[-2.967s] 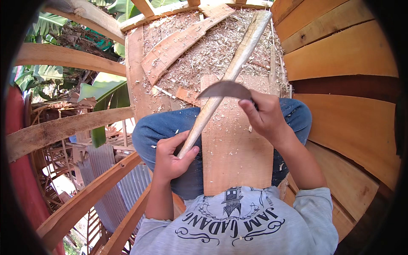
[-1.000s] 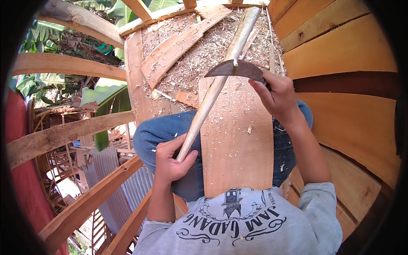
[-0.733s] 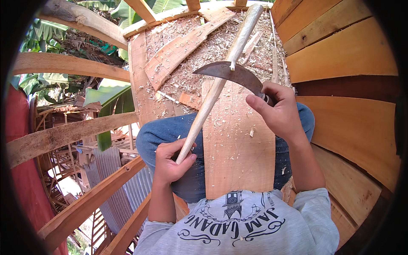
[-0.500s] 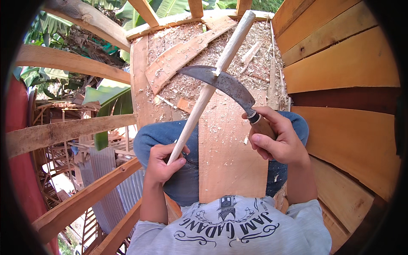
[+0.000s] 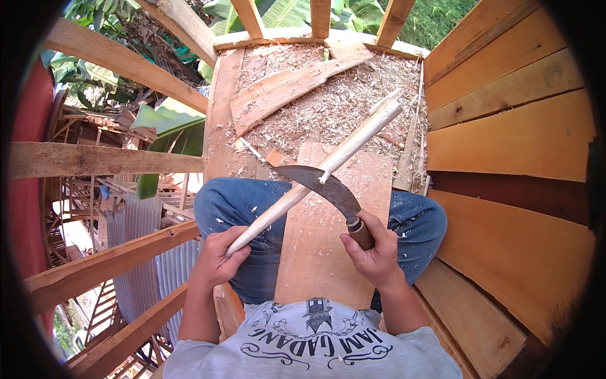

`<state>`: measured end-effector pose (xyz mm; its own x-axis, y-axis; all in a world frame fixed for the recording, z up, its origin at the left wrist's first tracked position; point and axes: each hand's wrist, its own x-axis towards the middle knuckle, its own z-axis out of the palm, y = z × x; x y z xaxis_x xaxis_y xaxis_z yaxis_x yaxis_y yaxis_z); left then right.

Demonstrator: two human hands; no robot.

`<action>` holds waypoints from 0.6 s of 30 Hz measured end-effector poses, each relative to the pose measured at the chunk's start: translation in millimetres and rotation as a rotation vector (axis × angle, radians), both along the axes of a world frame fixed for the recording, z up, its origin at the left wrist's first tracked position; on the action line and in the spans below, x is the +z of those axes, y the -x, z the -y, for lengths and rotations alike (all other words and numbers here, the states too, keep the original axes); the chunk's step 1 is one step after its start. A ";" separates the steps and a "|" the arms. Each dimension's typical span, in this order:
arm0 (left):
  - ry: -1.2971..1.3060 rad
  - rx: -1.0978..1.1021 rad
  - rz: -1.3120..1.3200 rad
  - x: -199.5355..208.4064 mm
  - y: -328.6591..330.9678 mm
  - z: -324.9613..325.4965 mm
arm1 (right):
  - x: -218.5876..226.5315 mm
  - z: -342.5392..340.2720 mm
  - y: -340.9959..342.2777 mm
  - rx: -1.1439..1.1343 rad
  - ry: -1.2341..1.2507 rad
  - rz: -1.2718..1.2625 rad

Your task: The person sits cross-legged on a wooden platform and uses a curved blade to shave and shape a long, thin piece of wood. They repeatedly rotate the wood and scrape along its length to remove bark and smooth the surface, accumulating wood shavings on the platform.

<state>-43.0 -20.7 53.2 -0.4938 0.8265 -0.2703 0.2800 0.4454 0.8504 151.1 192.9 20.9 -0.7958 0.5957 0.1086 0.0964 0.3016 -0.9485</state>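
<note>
My left hand (image 5: 219,256) is closed round the near end of a pale, whittled wooden stick (image 5: 281,207), which slants up and away to the right. In my right hand (image 5: 375,251) is the dark wooden handle of a sickle (image 5: 331,189) with a broad, curved, dark blade. The blade lies across the stick around its middle, and a small curl of wood shows at the edge there. Under both, a flat wooden board (image 5: 328,265) spans my lap between my jeans-clad knees, with a few shavings on it.
Wood shavings (image 5: 328,95) cover the plank floor ahead, around a loose offcut board (image 5: 284,91). Plank walls (image 5: 511,145) stand close on my right. Wooden rails (image 5: 107,158) run along the left, with corrugated metal sheets (image 5: 136,252) below and outside. Banana leaves (image 5: 271,19) show beyond the far railing.
The sickle and the stick have come nearer to my body, and the stick leans lower to the right. My right hand has drawn in toward the middle. The view has shifted too.
</note>
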 end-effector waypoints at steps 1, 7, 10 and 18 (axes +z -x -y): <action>-0.003 -0.002 -0.027 -4.6 0.0 4.2 | 0.3 3.5 1.4 0.007 0.000 0.006; -0.046 -0.001 -0.020 -12.7 2.4 6.5 | -0.3 6.5 6.5 -0.026 -0.096 0.007; -0.127 0.039 -0.064 -14.3 0.2 0.5 | -4.4 6.4 10.0 -0.066 -0.208 -0.032; -0.171 0.048 -0.096 -22.0 -0.8 2.3 | 13.0 3.0 3.5 0.373 0.270 0.202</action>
